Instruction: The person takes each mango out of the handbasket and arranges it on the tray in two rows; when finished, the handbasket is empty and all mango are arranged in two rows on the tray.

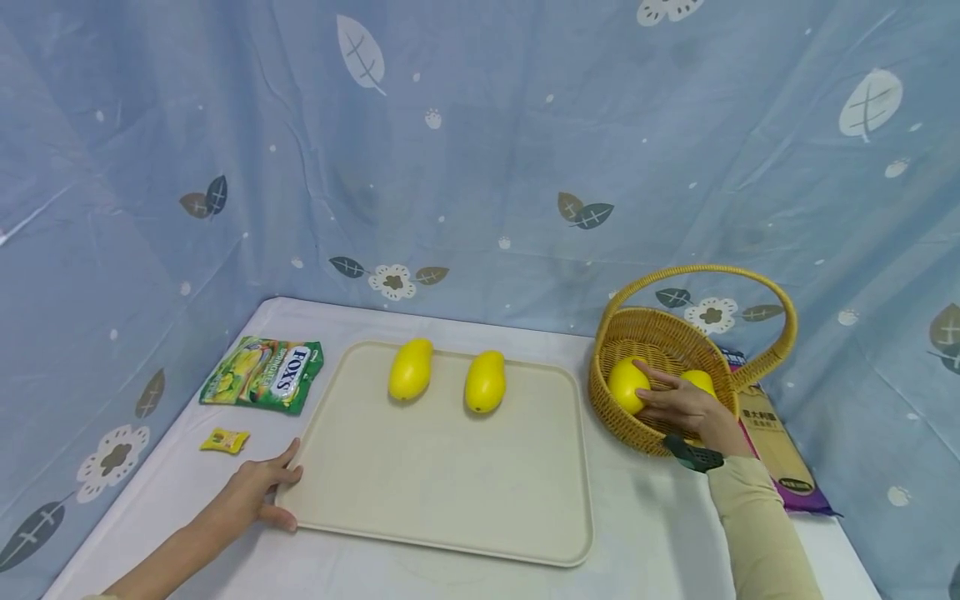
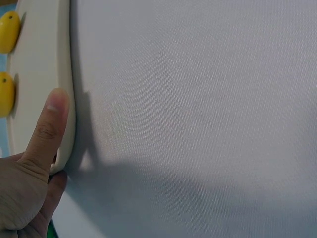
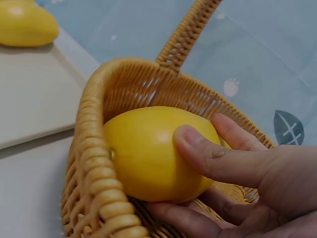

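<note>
My right hand (image 1: pixel 678 404) reaches into a wicker basket (image 1: pixel 626 433) and holds a yellow mango (image 3: pixel 158 148), thumb on one side and fingers round the other. The fruit lies against the basket's inner wall. Another yellow fruit (image 1: pixel 699 382) shows beyond the hand, partly hidden by it. At the near left corner of a beige tray (image 1: pixel 450 483), my left hand (image 1: pixel 251 496) grips the rim, its thumb (image 2: pixel 52 116) on the edge and fingers round the corner. Two yellow mangoes, one left (image 1: pixel 410 369) and one right (image 1: pixel 485 382), lie on the tray's far part.
A green Fox's candy bag (image 1: pixel 262 375) and a small yellow wrapped sweet (image 1: pixel 225 440) lie left of the tray. Right of the basket is a purple and tan package (image 1: pixel 780 450), partly covered by it. The basket's tall handle (image 1: pixel 701 269) arches above it. A blue curtain (image 1: pixel 480 167) hangs behind.
</note>
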